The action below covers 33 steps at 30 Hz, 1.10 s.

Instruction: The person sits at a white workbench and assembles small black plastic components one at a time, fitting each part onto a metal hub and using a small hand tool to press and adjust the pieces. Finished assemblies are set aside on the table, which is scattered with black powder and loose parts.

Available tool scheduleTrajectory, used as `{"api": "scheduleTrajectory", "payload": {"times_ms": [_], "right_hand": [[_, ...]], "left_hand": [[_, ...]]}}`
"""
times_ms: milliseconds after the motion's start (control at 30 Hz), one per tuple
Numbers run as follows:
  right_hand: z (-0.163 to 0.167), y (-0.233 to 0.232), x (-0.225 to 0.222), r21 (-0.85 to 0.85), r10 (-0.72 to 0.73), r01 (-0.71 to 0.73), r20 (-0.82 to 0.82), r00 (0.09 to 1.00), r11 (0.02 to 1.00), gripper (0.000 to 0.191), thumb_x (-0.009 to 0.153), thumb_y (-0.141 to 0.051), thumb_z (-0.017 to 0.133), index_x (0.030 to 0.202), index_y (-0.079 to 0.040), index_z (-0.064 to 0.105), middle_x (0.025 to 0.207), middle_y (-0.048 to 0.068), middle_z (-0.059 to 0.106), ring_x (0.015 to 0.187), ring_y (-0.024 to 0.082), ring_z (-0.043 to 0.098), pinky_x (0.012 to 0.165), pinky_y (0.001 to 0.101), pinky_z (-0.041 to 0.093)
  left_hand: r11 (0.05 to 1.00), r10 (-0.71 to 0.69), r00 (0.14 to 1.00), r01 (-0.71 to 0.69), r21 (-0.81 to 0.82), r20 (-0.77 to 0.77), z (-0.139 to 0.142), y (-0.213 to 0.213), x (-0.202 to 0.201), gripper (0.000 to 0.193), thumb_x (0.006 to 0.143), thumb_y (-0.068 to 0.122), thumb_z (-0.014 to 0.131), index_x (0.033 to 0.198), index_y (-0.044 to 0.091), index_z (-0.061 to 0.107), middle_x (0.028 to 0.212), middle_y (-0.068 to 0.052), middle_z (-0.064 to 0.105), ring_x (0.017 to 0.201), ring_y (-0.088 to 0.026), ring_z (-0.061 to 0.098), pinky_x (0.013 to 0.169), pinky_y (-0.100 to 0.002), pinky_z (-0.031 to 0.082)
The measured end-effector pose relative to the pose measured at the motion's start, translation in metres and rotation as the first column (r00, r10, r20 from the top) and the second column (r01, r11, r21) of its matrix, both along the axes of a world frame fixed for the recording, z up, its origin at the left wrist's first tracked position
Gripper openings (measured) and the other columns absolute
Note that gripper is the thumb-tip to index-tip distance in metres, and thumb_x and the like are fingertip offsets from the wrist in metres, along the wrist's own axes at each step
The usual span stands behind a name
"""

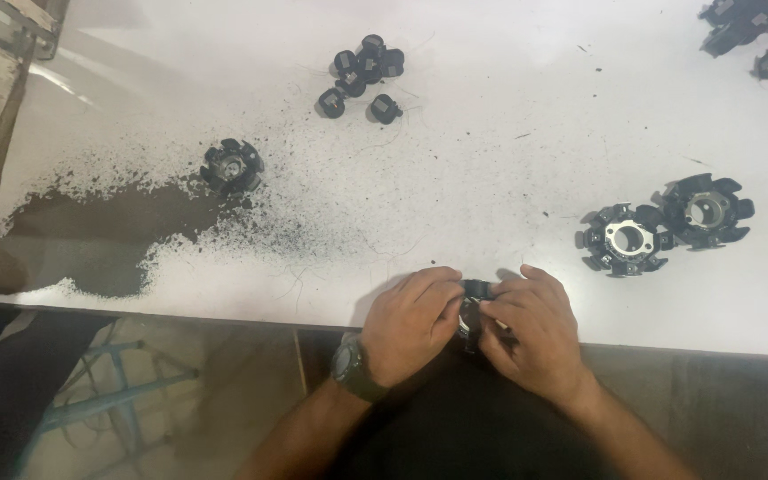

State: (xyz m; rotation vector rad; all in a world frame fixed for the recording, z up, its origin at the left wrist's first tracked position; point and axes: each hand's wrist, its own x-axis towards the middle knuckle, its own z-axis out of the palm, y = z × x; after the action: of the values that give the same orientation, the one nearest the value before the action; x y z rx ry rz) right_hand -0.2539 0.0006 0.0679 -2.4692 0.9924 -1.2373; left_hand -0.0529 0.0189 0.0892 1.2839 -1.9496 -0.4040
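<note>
Fingers [449, 298] of both hands pinching together on a small black part [476, 290], at the near edge of the white table [491, 160]. Left hand [411, 322] and right hand [533, 331] appearing to be fitting it; steady grip needed. Two black rotors [664, 227] lying right of the part.
</note>
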Motion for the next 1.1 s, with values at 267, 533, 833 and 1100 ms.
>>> {"api": "scheduleTrajectory", "payload": {"times_ms": [267,533,833,1100], "right_hand": [[-0.004,0.001,-0.001,0.003,-0.005,0.005,-0.010,1.000,1.000,0.033,0.073,-0.004,0.079,0.102,-0.008,0.063,0.096,0.008,0.067,0.107,0.029,0.068,0.107,0.0543,0.048],[-0.006,0.002,-0.004,-0.062,0.089,-0.090,-0.028,0.996,0.994,0.035,0.071,-0.005,0.080,0.103,-0.009,0.064,0.097,0.008,0.067,0.103,0.027,0.067,0.106,0.0536,0.048],[0.002,0.001,0.002,-0.042,0.057,-0.058,-0.037,0.998,0.997,0.035,0.074,-0.003,0.081,0.104,-0.009,0.065,0.097,0.005,0.066,0.101,0.026,0.067,0.105,0.0525,0.049],[0.006,0.001,0.003,-0.031,0.041,-0.042,-0.031,0.999,0.999,0.032,0.075,-0.001,0.080,0.103,-0.010,0.066,0.096,0.004,0.066,0.101,0.025,0.066,0.106,0.0514,0.049]], "left_hand": [[0.998,0.022,0.999,-0.020,-0.060,0.040,-0.001,0.009,0.001,0.014,0.086,0.006,0.070,0.100,0.006,0.067,0.114,-0.009,0.071,0.098,-0.027,0.071,0.085,-0.040,0.058],[0.990,0.029,0.999,-0.025,-0.142,0.030,-0.019,0.011,0.000,0.009,0.084,0.007,0.068,0.092,0.007,0.065,0.112,-0.008,0.070,0.090,-0.026,0.069,0.079,-0.041,0.057],[0.989,0.040,0.998,-0.033,-0.143,0.048,-0.021,0.011,0.000,0.005,0.085,0.006,0.067,0.089,0.006,0.064,0.112,-0.009,0.070,0.088,-0.025,0.069,0.078,-0.041,0.057],[0.985,0.062,0.998,-0.056,-0.164,0.031,-0.020,0.011,0.000,0.006,0.084,0.006,0.067,0.089,0.006,0.065,0.112,-0.008,0.070,0.089,-0.025,0.069,0.077,-0.039,0.056]]}}
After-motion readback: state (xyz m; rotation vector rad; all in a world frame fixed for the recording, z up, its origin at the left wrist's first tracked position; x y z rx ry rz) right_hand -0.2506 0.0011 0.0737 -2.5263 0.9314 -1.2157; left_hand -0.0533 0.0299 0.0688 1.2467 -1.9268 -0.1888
